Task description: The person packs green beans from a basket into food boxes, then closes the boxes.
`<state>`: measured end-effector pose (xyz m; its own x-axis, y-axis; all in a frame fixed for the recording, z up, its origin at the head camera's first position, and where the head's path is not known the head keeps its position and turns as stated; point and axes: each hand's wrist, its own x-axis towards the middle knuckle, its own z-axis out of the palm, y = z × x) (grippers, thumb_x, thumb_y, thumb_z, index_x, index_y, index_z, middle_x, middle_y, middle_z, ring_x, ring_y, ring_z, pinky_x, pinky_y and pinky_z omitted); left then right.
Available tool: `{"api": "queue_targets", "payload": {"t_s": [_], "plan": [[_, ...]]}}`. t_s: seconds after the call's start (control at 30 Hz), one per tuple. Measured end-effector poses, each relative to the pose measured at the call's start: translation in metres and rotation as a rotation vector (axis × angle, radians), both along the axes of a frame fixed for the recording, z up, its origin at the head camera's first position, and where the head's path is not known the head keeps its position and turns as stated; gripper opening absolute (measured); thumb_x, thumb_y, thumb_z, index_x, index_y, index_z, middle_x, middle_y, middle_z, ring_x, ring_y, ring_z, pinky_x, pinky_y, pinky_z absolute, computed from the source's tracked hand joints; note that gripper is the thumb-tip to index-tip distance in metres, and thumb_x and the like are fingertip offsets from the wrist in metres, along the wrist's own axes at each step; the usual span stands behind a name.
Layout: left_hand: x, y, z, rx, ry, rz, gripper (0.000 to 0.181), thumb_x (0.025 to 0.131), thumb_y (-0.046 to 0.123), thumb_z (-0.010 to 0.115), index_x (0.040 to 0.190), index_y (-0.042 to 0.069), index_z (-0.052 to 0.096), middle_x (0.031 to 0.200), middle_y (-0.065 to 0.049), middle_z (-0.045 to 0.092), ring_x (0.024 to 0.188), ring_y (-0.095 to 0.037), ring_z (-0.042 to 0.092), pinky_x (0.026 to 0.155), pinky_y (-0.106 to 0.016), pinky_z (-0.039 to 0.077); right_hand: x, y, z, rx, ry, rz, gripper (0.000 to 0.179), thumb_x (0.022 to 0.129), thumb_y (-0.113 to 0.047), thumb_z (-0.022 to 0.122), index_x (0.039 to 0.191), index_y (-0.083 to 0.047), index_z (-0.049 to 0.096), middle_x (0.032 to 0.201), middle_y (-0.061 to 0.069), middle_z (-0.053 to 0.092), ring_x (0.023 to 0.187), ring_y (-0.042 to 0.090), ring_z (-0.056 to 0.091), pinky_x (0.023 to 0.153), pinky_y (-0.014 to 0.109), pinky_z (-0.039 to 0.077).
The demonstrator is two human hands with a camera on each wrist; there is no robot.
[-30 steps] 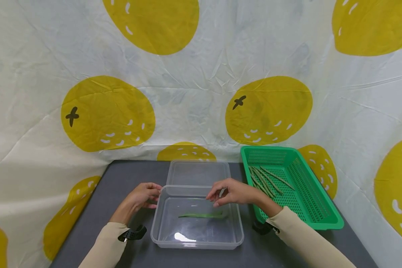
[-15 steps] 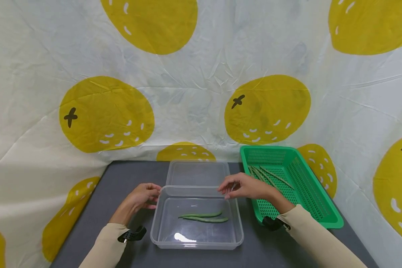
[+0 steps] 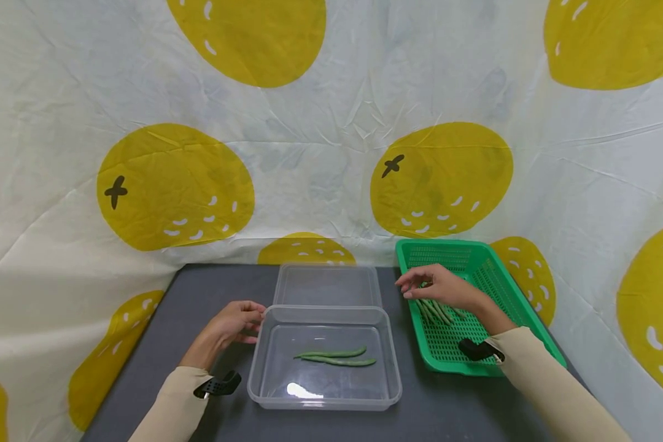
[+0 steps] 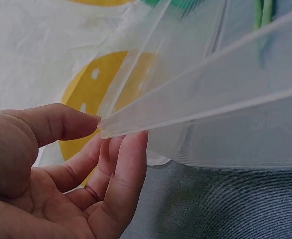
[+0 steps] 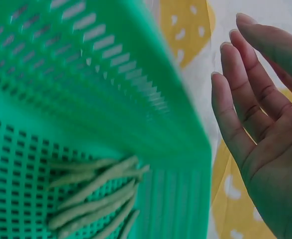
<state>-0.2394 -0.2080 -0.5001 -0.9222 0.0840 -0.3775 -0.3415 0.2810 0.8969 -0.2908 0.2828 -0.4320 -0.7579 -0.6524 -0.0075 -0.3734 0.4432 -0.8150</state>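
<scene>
My left hand (image 3: 236, 322) pinches the rim at the far left corner of a clear plastic container (image 3: 326, 403); the left wrist view shows the thumb (image 4: 68, 122) on top of the rim and fingertips under it. Two green beans (image 3: 337, 358) lie side by side on the container's floor. My right hand (image 3: 441, 286) is over the left side of a green mesh basket (image 3: 508, 347), fingers slightly bent and holding nothing. Several more green beans (image 5: 96, 199) are gathered in the basket, partly hidden by this hand in the head view.
Behind the container a clear flat lid (image 3: 328, 285) lies on the dark grey table (image 3: 221, 285). A white cloth (image 3: 309, 184) printed with large yellow fruit hangs around the back and sides. The basket stands right of the container.
My right hand has let go of a green bean in the container, where a second one now lies beside the first, and has moved right to the basket. The left hand has stayed put.
</scene>
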Motion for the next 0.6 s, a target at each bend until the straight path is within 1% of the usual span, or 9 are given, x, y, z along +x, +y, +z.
{"api": "queue_targets", "payload": {"t_s": [0.1, 0.2, 0.33, 0.43, 0.53, 0.6], "plan": [[0.000, 0.000, 0.001, -0.002, -0.001, -0.002, 0.027, 0.098, 0.012, 0.062, 0.119, -0.005, 0.063, 0.103, -0.015, 0.070, 0.083, -0.024, 0.067, 0.069, -0.042, 0.061, -0.005, 0.011, -0.003, -0.002, -0.022, -0.038, 0.031, 0.099, -0.014, 0.066, 0.129, -0.006, 0.066, 0.115, 0.020, 0.068, 0.106, 0.036, 0.065, 0.086, 0.032, 0.057], [-0.001, 0.000, 0.001, 0.003, -0.007, -0.001, 0.028, 0.098, 0.012, 0.062, 0.120, -0.005, 0.063, 0.103, -0.015, 0.070, 0.082, -0.023, 0.067, 0.069, -0.041, 0.061, -0.009, 0.022, -0.005, 0.001, -0.027, -0.074, 0.034, 0.100, -0.013, 0.065, 0.132, -0.002, 0.063, 0.116, 0.023, 0.067, 0.106, 0.038, 0.064, 0.085, 0.031, 0.057], [-0.003, 0.001, 0.001, 0.014, -0.009, -0.004, 0.028, 0.098, 0.011, 0.062, 0.120, -0.006, 0.062, 0.102, -0.014, 0.070, 0.081, -0.022, 0.066, 0.068, -0.040, 0.061, -0.015, 0.033, -0.011, 0.004, -0.010, -0.123, 0.033, 0.100, -0.013, 0.065, 0.131, -0.003, 0.063, 0.115, 0.018, 0.068, 0.107, 0.039, 0.063, 0.084, 0.031, 0.057], [-0.003, 0.001, 0.001, 0.017, -0.012, -0.003, 0.028, 0.098, 0.010, 0.062, 0.120, -0.006, 0.062, 0.102, -0.015, 0.070, 0.081, -0.022, 0.066, 0.067, -0.040, 0.061, -0.019, 0.040, -0.015, 0.010, -0.005, -0.152, 0.032, 0.099, -0.015, 0.066, 0.130, -0.005, 0.064, 0.114, 0.018, 0.068, 0.108, 0.042, 0.063, 0.084, 0.031, 0.057], [-0.002, 0.000, 0.001, 0.019, -0.016, -0.003, 0.028, 0.098, 0.011, 0.062, 0.121, -0.006, 0.062, 0.104, -0.016, 0.070, 0.081, -0.022, 0.066, 0.068, -0.040, 0.061, -0.023, 0.046, -0.019, 0.025, -0.005, -0.185, 0.032, 0.099, -0.015, 0.066, 0.130, -0.004, 0.063, 0.115, 0.023, 0.067, 0.108, 0.044, 0.062, 0.085, 0.029, 0.056], [-0.001, 0.000, 0.002, 0.022, -0.013, -0.009, 0.028, 0.098, 0.011, 0.062, 0.121, -0.006, 0.061, 0.105, -0.017, 0.069, 0.081, -0.022, 0.066, 0.067, -0.040, 0.061, -0.025, 0.050, -0.022, 0.034, 0.000, -0.203, 0.032, 0.100, -0.013, 0.065, 0.130, -0.003, 0.063, 0.115, 0.025, 0.066, 0.108, 0.043, 0.062, 0.086, 0.031, 0.056]]}}
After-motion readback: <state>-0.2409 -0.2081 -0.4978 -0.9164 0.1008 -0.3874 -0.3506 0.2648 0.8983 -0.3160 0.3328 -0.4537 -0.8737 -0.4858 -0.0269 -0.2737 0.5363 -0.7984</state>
